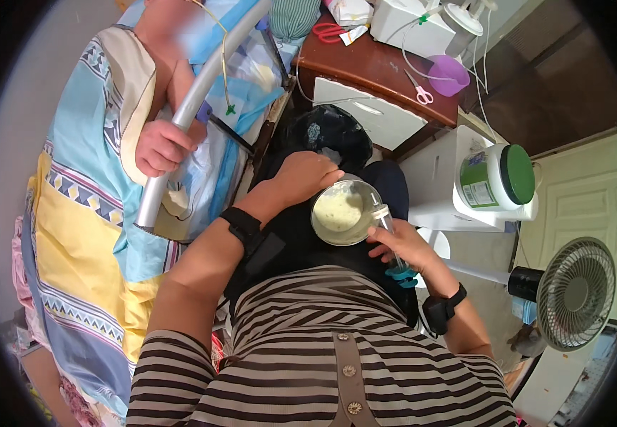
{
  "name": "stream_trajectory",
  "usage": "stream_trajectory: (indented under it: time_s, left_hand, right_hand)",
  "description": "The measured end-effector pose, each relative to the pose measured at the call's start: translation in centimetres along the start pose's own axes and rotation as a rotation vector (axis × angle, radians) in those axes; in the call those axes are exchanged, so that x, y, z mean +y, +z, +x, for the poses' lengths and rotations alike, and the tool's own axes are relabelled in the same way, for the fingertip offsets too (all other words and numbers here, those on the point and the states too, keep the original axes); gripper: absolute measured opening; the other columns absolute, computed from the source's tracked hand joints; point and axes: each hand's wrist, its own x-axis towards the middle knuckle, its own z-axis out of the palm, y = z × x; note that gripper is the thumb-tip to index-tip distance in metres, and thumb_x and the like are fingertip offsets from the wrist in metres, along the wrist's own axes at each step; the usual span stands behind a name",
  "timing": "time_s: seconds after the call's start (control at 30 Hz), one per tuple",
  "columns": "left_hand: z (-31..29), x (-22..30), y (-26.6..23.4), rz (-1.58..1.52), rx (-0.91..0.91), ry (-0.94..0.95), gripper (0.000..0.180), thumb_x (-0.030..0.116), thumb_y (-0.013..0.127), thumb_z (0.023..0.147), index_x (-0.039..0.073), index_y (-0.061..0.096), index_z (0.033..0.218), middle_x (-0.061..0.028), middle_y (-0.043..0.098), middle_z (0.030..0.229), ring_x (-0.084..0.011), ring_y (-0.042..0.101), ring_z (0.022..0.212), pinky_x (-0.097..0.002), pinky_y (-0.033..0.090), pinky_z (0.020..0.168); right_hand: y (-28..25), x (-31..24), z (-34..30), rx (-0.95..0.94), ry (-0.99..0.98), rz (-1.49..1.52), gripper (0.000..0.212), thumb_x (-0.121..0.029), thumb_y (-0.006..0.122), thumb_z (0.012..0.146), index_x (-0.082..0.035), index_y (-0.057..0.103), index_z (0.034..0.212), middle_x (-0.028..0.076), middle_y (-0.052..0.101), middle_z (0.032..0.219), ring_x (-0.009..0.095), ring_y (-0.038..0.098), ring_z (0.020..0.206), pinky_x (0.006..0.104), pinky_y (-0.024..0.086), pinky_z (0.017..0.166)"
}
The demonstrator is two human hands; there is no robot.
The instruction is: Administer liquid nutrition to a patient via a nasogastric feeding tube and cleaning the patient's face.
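Note:
A round metal bowl [362, 232] with pale yellowish, mushy contents is in front of my body, over my lap. My left hand [301, 178] is closed at its upper left rim, thumb side against the edge; the fingertips are partly hidden. In my right hand [409, 245] is a large clear syringe [382, 213] with a teal plunger end [402, 276]. The syringe's tip points up and away from me, beside the bowl's right rim. Fingers of the right hand wrap round the barrel.
On the left, a person [162, 146] under a patterned blanket [81, 242] lies in a bed and grips its metal rail [202, 89]. A black-lined bin [351, 128], brown cabinet [365, 75] with scissors [419, 90], green-lidded tub [481, 181] and fan [576, 293] surround me.

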Motion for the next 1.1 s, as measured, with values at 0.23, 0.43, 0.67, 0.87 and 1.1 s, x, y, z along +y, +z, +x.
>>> stream_trajectory:
  time_s: [0.23, 0.43, 0.67, 0.87, 1.1]
  left_hand:
    - [-0.5, 0.6, 0.1, -0.074, 0.107, -0.061, 0.026, 0.03, 0.053, 0.092, 0.006, 0.062, 0.088, -0.0123, 0.061, 0.087, -0.0346, 0.059, 0.081, -0.0447, 0.046, 0.071]
    - [-1.1, 1.6, -1.0, -0.038, 0.218, -0.084, 0.019, 0.023, 0.064, 0.083, 0.009, 0.059, 0.094, -0.0105, 0.056, 0.105, -0.0313, 0.057, 0.093, -0.0429, 0.043, 0.079]
    - [-1.4, 9.0, -2.0, -0.285, 0.015, 0.483, 0.065, 0.019, 0.076, 0.068, 0.006, 0.051, 0.127, -0.0138, 0.052, 0.124, -0.0319, 0.051, 0.116, -0.0449, 0.04, 0.097]
    - [-1.8, 9.1, 3.9, -0.434, -0.007, 0.256, 0.094, 0.011, 0.077, 0.069, 0.007, 0.025, 0.147, -0.0208, 0.044, 0.137, -0.0389, 0.048, 0.123, -0.0485, 0.041, 0.101]
    - [-1.5, 8.6, 6.5, -0.571, 0.065, 0.113, 0.063, 0.031, 0.067, 0.083, 0.006, 0.04, 0.134, -0.0179, 0.061, 0.111, -0.0386, 0.058, 0.102, -0.047, 0.045, 0.087]
  right_hand:
    - [-1.1, -1.7, -1.7, 0.045, 0.045, -0.001, 0.056, -0.047, 0.054, 0.094, -0.005, 0.038, 0.127, 0.011, 0.06, 0.085, 0.017, 0.064, 0.07, 0.0296, 0.054, 0.06]
    - [-0.7, -1.5, -1.8, -0.09, 0.065, 0.3, 0.047, -0.043, 0.052, 0.096, -0.007, 0.042, 0.124, 0.007, 0.056, 0.089, 0.018, 0.062, 0.076, 0.0303, 0.055, 0.064]
    - [0.2, -2.2, 0.0, -0.105, 0.017, 0.333, 0.028, -0.025, 0.052, 0.095, -0.004, 0.054, 0.115, 0.007, 0.059, 0.099, 0.015, 0.061, 0.086, 0.028, 0.052, 0.065]
    - [-0.2, -1.2, 0.9, -0.089, -0.041, 0.412, 0.025, -0.021, 0.053, 0.096, 0.0, 0.062, 0.106, 0.007, 0.063, 0.1, 0.013, 0.059, 0.092, 0.0273, 0.049, 0.072]
    - [0.9, -3.2, -4.1, 0.405, -0.651, -0.55, 0.039, -0.027, 0.06, 0.091, 0.0, 0.054, 0.119, 0.014, 0.061, 0.098, 0.027, 0.058, 0.094, 0.0365, 0.044, 0.088]
